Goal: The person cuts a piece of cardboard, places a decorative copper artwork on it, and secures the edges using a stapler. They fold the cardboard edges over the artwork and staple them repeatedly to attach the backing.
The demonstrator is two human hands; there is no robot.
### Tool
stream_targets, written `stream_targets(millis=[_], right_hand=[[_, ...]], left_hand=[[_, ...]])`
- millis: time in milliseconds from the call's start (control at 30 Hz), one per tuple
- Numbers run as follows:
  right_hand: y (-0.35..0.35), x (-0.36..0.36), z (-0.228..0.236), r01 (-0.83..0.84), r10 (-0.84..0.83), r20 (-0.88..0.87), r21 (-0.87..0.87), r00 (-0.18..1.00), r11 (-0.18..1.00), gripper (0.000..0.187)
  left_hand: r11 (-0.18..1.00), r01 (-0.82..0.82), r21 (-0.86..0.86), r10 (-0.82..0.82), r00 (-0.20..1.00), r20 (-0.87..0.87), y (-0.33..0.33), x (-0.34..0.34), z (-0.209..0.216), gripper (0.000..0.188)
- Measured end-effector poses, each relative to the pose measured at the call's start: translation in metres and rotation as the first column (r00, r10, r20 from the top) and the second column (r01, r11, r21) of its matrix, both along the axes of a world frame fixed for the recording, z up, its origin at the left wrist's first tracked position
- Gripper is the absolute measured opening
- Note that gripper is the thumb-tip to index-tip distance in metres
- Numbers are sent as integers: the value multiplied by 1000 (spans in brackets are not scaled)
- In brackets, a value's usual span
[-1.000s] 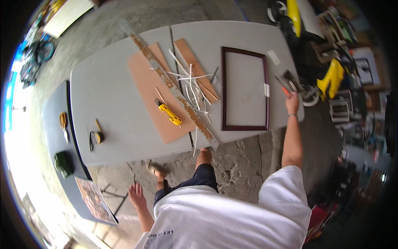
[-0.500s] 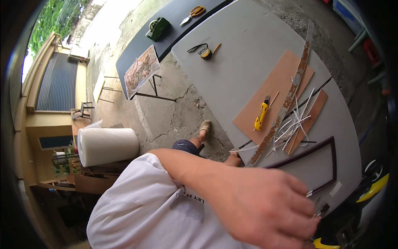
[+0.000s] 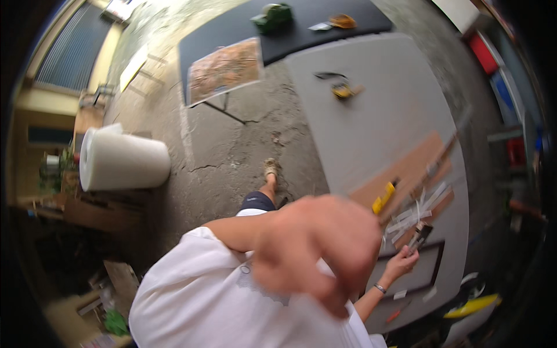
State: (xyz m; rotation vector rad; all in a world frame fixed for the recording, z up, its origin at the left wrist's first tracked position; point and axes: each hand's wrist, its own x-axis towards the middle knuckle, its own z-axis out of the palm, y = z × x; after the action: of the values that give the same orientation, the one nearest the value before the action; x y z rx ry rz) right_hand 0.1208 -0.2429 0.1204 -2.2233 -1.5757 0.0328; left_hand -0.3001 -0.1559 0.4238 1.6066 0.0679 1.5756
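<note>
Right hand [image 3: 400, 265] pinches a black-and-silver metal tool [image 3: 420, 233] near a dark-maroon rectangular frame [image 3: 439, 262], seemingly a tool-handling step calling next for steady placement, the left hand [image 3: 319, 246] too blurred to tell its state.

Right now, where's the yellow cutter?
In the head view, the cutter lies right of centre on a brown board, left of the white strips.

No whole word can be read. The white shirt [image 3: 188, 284] has dark lettering with a grey printed patch [image 3: 248, 281] on its chest — partly hidden behind the blurred left hand [image 3: 319, 249]. The dark shorts [image 3: 257, 201] carry a small pale mark — too small to read.
</note>
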Motion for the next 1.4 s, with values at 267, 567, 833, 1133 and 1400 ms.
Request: stream_targets(millis=[267, 567, 833, 1133, 1400], right_hand=[[153, -286, -69, -318, 321, 2, -139, 947, 938, 39], [204, -366, -128, -7, 40, 238, -139, 971, 990, 41], [256, -553, -144, -447, 349, -621, -4, 702, 894, 32], [332, -671, -180, -460, -16, -927, -202, 376, 865, 22], [331, -675, -173, -455, 58, -969, -60, 240, 888, 14]], left_hand=[[515, -497, -699, 186, 860, -475, -35, -226, -154, 27], [-370, -547, -751, 618, 459, -639, -146, -479, -288, 16], [-499, -354, -791, 687, 394, -610, -108, -544, -376, 26], [-440, -288, -851, 753, 398, -524, -50, -587, -452, 29], [-400, -190, -897, 804, 397, -443, -43, -590, -469, 20]])
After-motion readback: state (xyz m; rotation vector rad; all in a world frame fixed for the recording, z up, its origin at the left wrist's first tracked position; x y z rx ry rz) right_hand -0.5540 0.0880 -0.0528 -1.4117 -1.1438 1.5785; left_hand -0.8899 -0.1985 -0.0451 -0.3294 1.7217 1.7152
